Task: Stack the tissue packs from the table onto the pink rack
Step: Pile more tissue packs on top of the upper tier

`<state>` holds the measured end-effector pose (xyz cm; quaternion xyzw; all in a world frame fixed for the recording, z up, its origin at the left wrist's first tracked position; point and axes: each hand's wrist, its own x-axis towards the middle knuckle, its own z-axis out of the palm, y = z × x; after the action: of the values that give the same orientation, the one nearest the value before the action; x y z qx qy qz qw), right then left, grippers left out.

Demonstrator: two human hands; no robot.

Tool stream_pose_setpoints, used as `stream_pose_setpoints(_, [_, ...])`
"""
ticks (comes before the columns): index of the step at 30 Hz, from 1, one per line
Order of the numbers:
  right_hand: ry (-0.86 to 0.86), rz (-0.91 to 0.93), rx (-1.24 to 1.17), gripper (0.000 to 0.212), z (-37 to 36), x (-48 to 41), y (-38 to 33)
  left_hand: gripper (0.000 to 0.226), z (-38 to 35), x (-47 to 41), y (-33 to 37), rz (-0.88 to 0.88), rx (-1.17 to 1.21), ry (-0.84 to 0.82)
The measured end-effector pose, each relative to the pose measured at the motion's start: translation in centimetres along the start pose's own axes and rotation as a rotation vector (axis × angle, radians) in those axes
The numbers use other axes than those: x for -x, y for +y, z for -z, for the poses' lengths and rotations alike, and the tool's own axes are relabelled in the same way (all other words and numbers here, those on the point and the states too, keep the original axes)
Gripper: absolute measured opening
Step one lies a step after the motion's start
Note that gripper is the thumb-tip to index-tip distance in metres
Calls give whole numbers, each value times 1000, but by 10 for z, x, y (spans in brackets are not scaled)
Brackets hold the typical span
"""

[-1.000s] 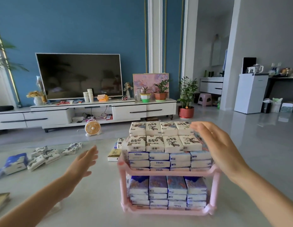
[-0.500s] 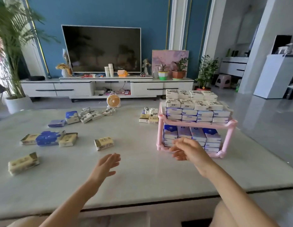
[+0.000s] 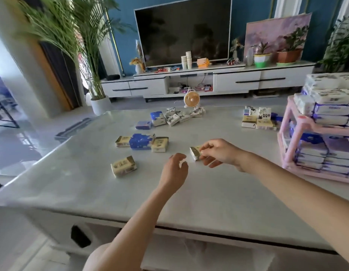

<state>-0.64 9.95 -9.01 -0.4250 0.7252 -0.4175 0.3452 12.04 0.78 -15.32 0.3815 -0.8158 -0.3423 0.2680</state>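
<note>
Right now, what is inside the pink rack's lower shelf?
The pink rack holds stacked tissue packs on its lower shelf; packs further right are cut off by the frame.

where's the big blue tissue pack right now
In the head view, the blue tissue pack lies left of centre on the table, wedged between two cream packs, beyond the left hand.

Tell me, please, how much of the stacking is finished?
Mostly done: both levels of the rack are full of packs. The right hand is gripping one cream pack; the left hand is empty. Over a dozen packs remain on the table.
</note>
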Motion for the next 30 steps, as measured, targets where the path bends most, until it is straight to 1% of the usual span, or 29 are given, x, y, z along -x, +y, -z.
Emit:
stream_pose_setpoints(3, [-5, -35, -16, 10, -9, -38, -2, 33, 5, -24, -7, 5, -84, 38])
stream_pose_setpoints(7, [35, -63, -84, 8, -11, -77, 3, 33, 1, -48, -7, -8, -66, 54])
stream_pose_setpoints(10, [106, -40, -66, 10, -8, -101, 10, 34, -5, -64, -11, -23, -85, 49])
stream_pose_setpoints(13, [197, 23, -138, 13, -3, -119, 19, 36, -4, -89, -17, -15, -73, 70])
stream_pose_setpoints(15, [254, 46, -176, 14, -2, -127, 30, 36, -4, -111, -21, 3, -35, 122])
stream_pose_setpoints(17, [281, 60, -199, 15, -1, -134, 39, 37, -11, -131, -23, 72, 40, 190])
stream_pose_setpoints(19, [288, 71, -185, 16, 2, -144, 44, 38, -25, -149, -19, 99, 100, 192])
stream_pose_setpoints(22, [272, 85, -125, 17, 10, -165, 47, 43, -43, -182, -18, -2, 49, 147])
stream_pose_setpoints(24, [224, 93, -66, 17, 13, -182, 43, 44, -40, -212, -23, -22, 35, 190])
stream_pose_setpoints(26, [206, 96, -6, 21, 14, -204, 42, 44, -37, -234, -28, 0, 48, 230])
stream_pose_setpoints(28, [234, 98, 15, 27, 13, -234, 40, 45, -35, -252, -31, 16, 19, 231])
stream_pose_setpoints(30, [292, 75, 40, 35, 10, -267, 37, 46, -34, -270, -34, 19, -67, 209])
